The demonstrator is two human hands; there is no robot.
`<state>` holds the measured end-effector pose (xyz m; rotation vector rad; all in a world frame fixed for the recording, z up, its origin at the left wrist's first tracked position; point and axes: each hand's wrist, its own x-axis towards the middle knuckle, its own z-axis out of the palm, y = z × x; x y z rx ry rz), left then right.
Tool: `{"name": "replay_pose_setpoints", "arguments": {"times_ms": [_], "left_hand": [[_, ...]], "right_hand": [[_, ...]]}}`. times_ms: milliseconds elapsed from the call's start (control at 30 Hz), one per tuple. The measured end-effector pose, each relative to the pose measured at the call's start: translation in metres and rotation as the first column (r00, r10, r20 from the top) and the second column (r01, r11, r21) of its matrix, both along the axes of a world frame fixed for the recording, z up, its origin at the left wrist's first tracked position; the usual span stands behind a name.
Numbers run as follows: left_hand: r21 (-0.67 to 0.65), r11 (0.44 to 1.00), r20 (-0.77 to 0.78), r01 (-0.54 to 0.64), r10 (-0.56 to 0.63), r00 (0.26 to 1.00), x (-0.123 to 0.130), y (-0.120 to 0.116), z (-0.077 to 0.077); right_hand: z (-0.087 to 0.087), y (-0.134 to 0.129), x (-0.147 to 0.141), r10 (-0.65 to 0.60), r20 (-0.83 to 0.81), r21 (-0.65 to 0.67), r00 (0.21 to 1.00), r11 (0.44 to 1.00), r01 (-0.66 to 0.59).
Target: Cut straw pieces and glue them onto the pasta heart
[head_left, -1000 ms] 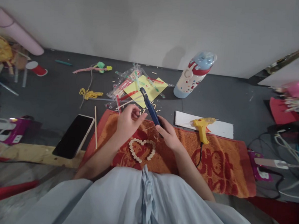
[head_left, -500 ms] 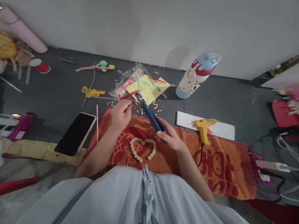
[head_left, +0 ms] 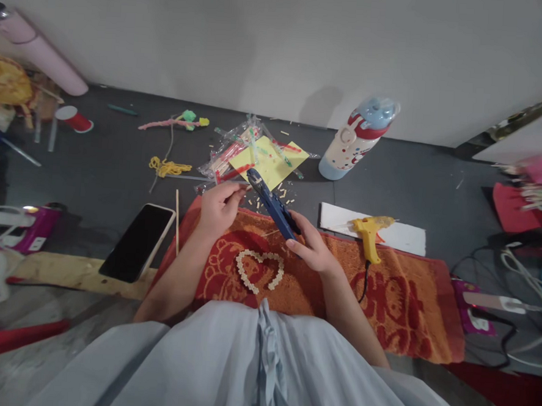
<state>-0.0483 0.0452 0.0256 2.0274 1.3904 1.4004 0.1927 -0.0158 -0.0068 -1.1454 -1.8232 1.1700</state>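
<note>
My right hand [head_left: 312,245] is wrapped round the handles of a dark blue cutting tool [head_left: 273,208], its head pointing up and left. Close to that head, the fingers of my left hand [head_left: 222,205] are pinched together on a small thin piece, too small to make out well. Below both hands, a heart outline of small pale pieces [head_left: 243,272] lies on the orange and red towel [head_left: 302,287], with a gap at its lower right. Short pale bits are scattered beyond the towel, near the yellow paper [head_left: 266,166].
A bottle [head_left: 355,138] stands behind the towel. The yellow glue gun [head_left: 368,232] rests on a white strip [head_left: 409,236], its cord running over the towel. At left are a phone [head_left: 137,242], a wooden stick [head_left: 177,222] and yellow yarn [head_left: 165,167]. Plastic wrapping lies beside the paper.
The blue tool's handles have spread slightly, and my right fingers have loosened a little round them. My left hand has barely shifted near the tool's head.
</note>
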Motion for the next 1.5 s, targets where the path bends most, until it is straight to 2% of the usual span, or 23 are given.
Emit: {"name": "replay_pose_setpoints", "arguments": {"times_ms": [167,267,400,600,700,833,933,1033,1200,1367,1433,1500], "left_hand": [[-0.069,0.997,0.088,0.036,-0.03,0.996,0.001,-0.001,0.004],[-0.111,0.992,0.119,0.051,-0.038,0.992,0.001,-0.002,0.006],[-0.142,0.989,0.086,0.049,-0.037,0.996,0.001,-0.003,0.01],[-0.228,0.97,0.08,0.081,-0.064,0.995,-0.001,-0.001,0.005],[-0.299,0.94,0.097,0.162,-0.139,0.985,-0.005,0.003,-0.003],[-0.372,0.861,0.245,0.345,-0.268,0.932,-0.013,0.009,-0.011],[-0.404,0.817,0.351,0.41,-0.276,0.895,-0.019,0.01,-0.009],[-0.402,0.799,0.404,0.448,-0.284,0.869,-0.021,0.01,-0.002],[-0.398,0.79,0.401,0.466,-0.307,0.863,-0.02,0.008,0.01],[-0.414,0.789,0.409,0.453,-0.284,0.868,-0.022,0.007,0.011],[-0.428,0.807,0.375,0.407,-0.251,0.893,-0.02,0.008,0.008],[-0.419,0.856,0.324,0.303,-0.171,0.931,-0.016,0.008,0.002]], "right_hand": [[-0.002,0.001,0.002,0.044,-0.078,-0.042,0.996,0.998,-0.047],[-0.001,0.001,0.003,0.031,-0.015,0.019,0.999,0.999,-0.031],[0.001,0.002,0.005,0.009,0.085,0.112,0.996,0.994,-0.018],[0.0,0.003,0.006,0.043,0.039,0.049,0.998,0.998,-0.045],[0.001,0.004,0.006,0.037,0.07,0.056,0.997,0.998,-0.041],[0.003,0.004,0.008,0.07,0.068,0.037,0.995,0.997,-0.072],[0.003,0.003,0.009,0.096,0.03,-0.007,0.995,0.995,-0.095],[0.004,0.003,0.008,0.119,-0.009,-0.036,0.993,0.992,-0.12],[0.005,0.002,0.008,0.15,-0.046,-0.068,0.988,0.986,-0.153],[0.003,0.001,0.009,0.153,-0.075,-0.09,0.985,0.983,-0.159],[0.003,0.001,0.008,0.137,-0.071,-0.083,0.988,0.986,-0.143],[0.003,0.001,0.007,0.1,-0.041,-0.066,0.994,0.992,-0.103]]}}
